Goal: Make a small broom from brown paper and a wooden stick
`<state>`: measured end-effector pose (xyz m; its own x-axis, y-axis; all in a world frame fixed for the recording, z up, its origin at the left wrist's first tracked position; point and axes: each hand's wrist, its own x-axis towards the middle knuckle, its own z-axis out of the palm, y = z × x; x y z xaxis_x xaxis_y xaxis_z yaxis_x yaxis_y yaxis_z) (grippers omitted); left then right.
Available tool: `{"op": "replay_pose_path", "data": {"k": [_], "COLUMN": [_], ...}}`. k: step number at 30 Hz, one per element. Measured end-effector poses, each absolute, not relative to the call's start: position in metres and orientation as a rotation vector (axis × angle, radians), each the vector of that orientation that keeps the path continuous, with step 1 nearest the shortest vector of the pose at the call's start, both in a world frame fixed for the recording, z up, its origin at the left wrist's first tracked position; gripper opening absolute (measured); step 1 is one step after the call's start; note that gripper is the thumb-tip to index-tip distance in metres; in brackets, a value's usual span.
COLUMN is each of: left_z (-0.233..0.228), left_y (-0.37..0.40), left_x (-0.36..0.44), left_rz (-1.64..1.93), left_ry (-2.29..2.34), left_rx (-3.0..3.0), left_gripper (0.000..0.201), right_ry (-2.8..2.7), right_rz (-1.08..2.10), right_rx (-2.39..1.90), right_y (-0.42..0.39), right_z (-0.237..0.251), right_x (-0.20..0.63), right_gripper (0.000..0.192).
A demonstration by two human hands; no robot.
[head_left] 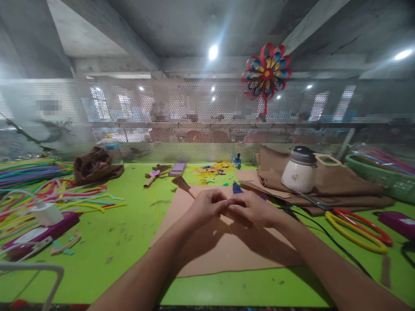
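Left hand, right hand, mine: both narrowed, meeting above brown sheet on green worktop; contents, if any, I cannot tell. Scissors to right.

Left hand: bare, slender fingers on my feed | left forearm: I see it bare from the narrow wrist to the view's lower edge, smoothly widening | right hand: bare, similarly slim | right forearm: bare as far as I see, tapering wristward | nails: too small for me to judge
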<state>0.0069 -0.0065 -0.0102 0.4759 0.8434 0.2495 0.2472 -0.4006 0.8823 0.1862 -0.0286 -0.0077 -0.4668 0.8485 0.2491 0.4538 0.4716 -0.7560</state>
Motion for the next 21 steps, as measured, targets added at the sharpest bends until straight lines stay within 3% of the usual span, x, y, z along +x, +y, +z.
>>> {"op": "replay_pose_path", "data": {"k": [3,9,21], "left_z": [-0.011,-0.008,-0.009], "left_y": [-0.004,0.004,-0.001], "left_x": [0.005,-0.003,-0.006], "left_rz": [0.926,1.039,0.789], "left_ry": [0.92,1.01,0.839], "left_rx": [1.883,1.873,1.757], "left_gripper": [0.014,0.012,0.015], "right_ry": [-2.042,-1.902,-1.878], "right_rz": [0.95,1.065,1.033], "right_rx": [-1.124,-0.989,-1.0], "right_y": [-0.027,-0.015,-0.022], "right_z": [-0.01,-0.011,-0.009], "right_x": [0.187,0.197,0.189], "right_gripper": [0.026,0.022,0.019]}}
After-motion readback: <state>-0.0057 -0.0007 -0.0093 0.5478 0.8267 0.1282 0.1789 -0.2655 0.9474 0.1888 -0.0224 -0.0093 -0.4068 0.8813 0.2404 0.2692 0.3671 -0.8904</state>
